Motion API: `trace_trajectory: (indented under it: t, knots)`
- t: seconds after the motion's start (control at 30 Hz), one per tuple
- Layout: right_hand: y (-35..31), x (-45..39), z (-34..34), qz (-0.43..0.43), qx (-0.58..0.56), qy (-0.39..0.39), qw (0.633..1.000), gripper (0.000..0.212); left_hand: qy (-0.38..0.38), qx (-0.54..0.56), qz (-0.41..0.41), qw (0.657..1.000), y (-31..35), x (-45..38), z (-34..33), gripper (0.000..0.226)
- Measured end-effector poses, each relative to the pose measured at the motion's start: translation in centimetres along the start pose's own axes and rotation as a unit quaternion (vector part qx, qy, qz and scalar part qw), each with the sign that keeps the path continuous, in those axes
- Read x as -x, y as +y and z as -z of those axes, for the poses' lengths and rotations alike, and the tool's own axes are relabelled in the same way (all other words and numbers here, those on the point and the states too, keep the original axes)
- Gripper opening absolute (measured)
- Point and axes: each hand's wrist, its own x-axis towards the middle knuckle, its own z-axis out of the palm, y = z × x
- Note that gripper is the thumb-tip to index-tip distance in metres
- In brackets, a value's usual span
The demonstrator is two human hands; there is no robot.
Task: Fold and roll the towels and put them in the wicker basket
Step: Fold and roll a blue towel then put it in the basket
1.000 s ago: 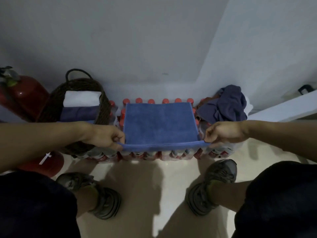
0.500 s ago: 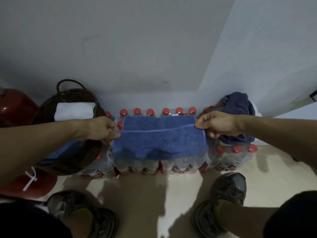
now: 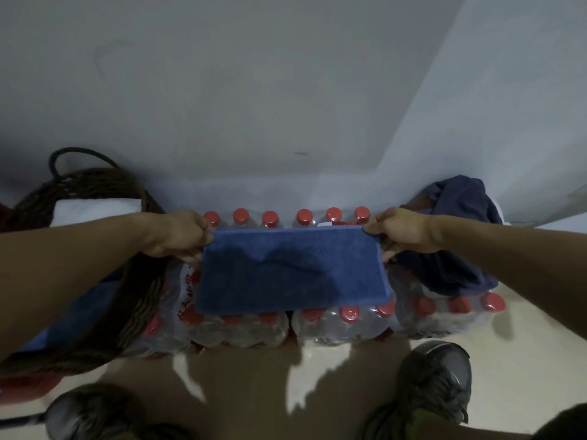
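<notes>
A blue towel [image 3: 292,271] lies folded in half on top of shrink-wrapped packs of red-capped bottles [image 3: 343,322]. My left hand [image 3: 178,233] pinches its far left corner and my right hand [image 3: 400,230] pinches its far right corner, both at the far edge of the fold. The dark wicker basket [image 3: 104,185] stands at the left, partly behind my left forearm, with a rolled white towel [image 3: 95,209] inside and some blue cloth lower down. A heap of dark blue towels [image 3: 457,236] sits on the bottle packs at the right.
A pale wall runs close behind the bottles, with a corner at the right. My two shoes [image 3: 435,382] stand on the light floor in front of the packs. A red object [image 3: 19,385] shows at the lower left under the basket.
Both hands have carried the towel's near edge away from me and over to its far edge, folding it in half. The view has moved closer and tilted up.
</notes>
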Motion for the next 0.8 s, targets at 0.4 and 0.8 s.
trace_trajectory:
  t: [0.4,0.8]
  knots:
    - [-0.5,-0.2,-2.4,-0.002,0.268,0.193,0.944,0.051,0.216,-0.110,-0.050,0.969,0.6,-0.7,-2.4,0.033]
    - [1.1,3.0,-3.5,-0.083,0.060,0.046,0.994,0.038,0.104,-0.171,0.011,0.980,-0.4,3.1,-4.8,0.025]
